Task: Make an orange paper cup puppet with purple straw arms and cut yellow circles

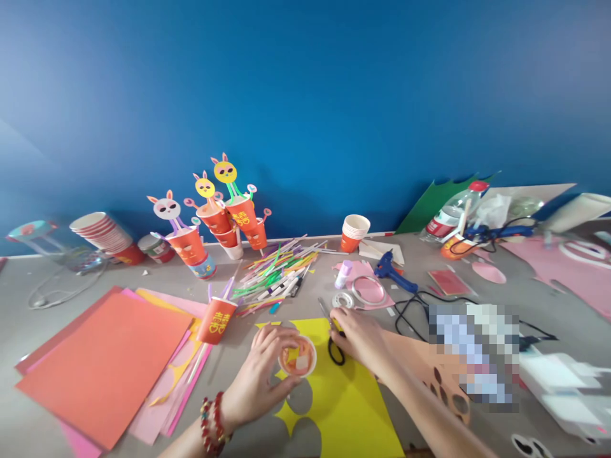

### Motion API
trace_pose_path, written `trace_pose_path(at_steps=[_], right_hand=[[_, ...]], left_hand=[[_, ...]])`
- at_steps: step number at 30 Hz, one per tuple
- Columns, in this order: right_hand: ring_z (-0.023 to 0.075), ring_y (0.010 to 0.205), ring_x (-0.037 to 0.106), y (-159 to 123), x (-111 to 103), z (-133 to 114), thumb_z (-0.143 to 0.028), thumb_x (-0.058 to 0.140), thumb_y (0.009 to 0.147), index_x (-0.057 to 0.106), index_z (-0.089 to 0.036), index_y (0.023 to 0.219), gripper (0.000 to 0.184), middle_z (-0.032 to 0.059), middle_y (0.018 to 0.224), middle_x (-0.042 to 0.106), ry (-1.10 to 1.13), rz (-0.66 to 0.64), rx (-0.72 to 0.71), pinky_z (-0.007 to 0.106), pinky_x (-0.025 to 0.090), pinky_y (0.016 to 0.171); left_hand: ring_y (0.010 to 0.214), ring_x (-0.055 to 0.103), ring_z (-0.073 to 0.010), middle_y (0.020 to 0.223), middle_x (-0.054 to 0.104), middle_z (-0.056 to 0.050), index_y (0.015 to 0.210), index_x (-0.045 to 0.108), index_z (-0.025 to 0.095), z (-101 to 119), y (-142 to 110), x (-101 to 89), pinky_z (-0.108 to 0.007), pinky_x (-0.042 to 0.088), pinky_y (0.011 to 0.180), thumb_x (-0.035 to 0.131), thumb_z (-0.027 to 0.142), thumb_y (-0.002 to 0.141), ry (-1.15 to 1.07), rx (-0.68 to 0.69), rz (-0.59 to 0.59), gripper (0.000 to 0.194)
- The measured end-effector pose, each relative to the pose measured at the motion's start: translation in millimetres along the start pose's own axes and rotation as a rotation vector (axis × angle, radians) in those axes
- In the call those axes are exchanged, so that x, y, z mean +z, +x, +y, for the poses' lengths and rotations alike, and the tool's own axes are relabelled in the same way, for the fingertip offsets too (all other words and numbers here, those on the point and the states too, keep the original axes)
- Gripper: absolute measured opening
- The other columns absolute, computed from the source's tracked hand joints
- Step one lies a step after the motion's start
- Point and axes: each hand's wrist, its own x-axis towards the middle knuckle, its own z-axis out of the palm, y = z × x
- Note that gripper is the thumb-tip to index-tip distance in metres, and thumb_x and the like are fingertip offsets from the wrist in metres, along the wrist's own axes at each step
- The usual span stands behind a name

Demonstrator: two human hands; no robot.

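Observation:
My left hand (267, 364) is wrapped round a paper cup (312, 357) whose white rim and inside face me; scraps of orange and white show within it. My right hand (356, 336) has its fingers on a pair of scissors (336, 353) with black handles, the blades pointing away from me. Beneath both hands lies a yellow sheet (351, 397) with round holes cut along its left side. Left of my left hand, a red paper cup (217, 320) with gold characters leans over, straws sticking out of it.
Coloured paper sheets (109, 362) lie at left. Behind are rabbit-faced cup figures (188, 245), loose straws and pens (277, 273), and stacked cups (354, 232). A blue glue gun (395, 272), tape rolls (370, 290) and black cables lie right of centre. A blue wall closes the back.

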Motion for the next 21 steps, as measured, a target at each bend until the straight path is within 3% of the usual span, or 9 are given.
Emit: trace_pose_path(at_steps=[4,8,11,13,21], right_hand=[[0.0268,0.095,0.067,20,-5,-10,-0.011,0.055,0.088,0.064,-0.018,0.101,0.017,0.0119,0.098,0.07,-0.058,0.007,0.006,0.029,0.047,0.07],[0.0224,0.095,0.066,56,-4,-21,-0.02,0.049,0.096,0.062,-0.02,0.111,0.02,0.0108,0.115,0.068,-0.051,-0.005,-0.082,0.027,0.049,0.073],[0.0229,0.109,0.061,85,1,-29,-0.011,0.043,0.096,0.061,-0.02,0.118,0.03,0.0112,0.126,0.064,-0.042,-0.002,-0.14,0.028,0.05,0.081],[0.0244,0.11,0.06,99,3,-32,-0.007,0.041,0.094,0.063,-0.019,0.115,0.033,0.0124,0.123,0.065,-0.034,-0.003,-0.165,0.031,0.05,0.083],[0.0288,0.114,0.054,109,-6,-29,-0.006,0.044,0.09,0.066,-0.017,0.098,0.026,0.0156,0.108,0.069,0.098,-0.002,-0.288,0.038,0.047,0.091]], left_hand=[[0.127,0.049,-0.0258,0.132,0.058,-0.008,0.124,0.046,0.027,0,0,0.3,-0.048,0.031,0.112,0.064,0.027,0.089,-0.009,0.016,0.011,0.04],[0.128,0.049,-0.0259,0.133,0.058,-0.008,0.125,0.046,0.027,0,0,0.3,-0.048,0.031,0.112,0.063,0.028,0.089,-0.012,0.018,0.011,0.04],[0.127,0.049,-0.0265,0.132,0.059,-0.009,0.122,0.047,0.026,0,1,0.0,-0.048,0.032,0.11,0.063,0.028,0.089,-0.017,0.021,0.02,0.037],[0.126,0.05,-0.0266,0.131,0.06,-0.009,0.121,0.048,0.026,0,1,-0.1,-0.048,0.034,0.109,0.064,0.028,0.089,-0.026,0.029,0.03,0.036],[0.123,0.052,-0.0265,0.129,0.06,-0.009,0.119,0.05,0.025,-1,1,2.6,-0.05,0.032,0.111,0.066,0.027,0.086,-0.021,0.028,0.072,0.037]])
